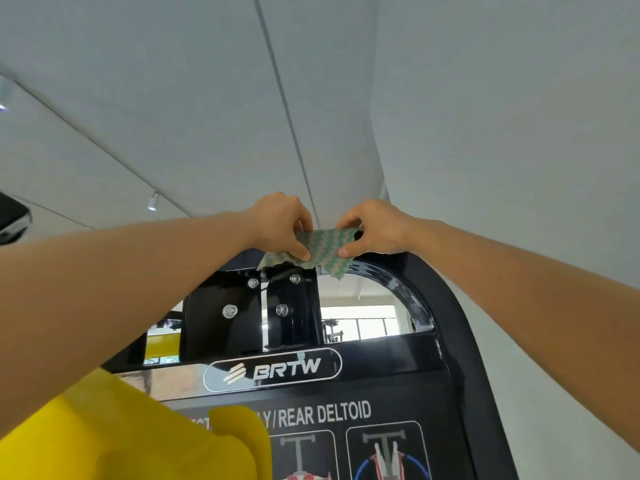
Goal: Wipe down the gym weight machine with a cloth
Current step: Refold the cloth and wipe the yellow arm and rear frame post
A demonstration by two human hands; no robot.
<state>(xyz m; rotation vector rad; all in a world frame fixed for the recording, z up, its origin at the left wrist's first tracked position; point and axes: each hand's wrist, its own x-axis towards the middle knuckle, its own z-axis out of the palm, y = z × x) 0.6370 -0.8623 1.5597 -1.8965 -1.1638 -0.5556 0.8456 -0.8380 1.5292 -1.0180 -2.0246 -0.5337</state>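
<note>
Up at the very top of the weight machine (446, 306), both arms are stretched overhead. The left hand (280, 223) and right hand (375, 228) each pinch an edge of the green patterned cloth (323, 249) between thumb and fingertips, each grip closed on the fabric, so it hangs spread over the black arch above the bolted bracket (252, 313). To my eye the cloth is being opened out before a wipe. Doing it well would mean laying it flat on the arch, pressing with the palm rather than the fingertips, and following the curve down the right side. The glossy inner rim and the bolt heads will likely trap dust, so they deserve a slower pass.
</note>
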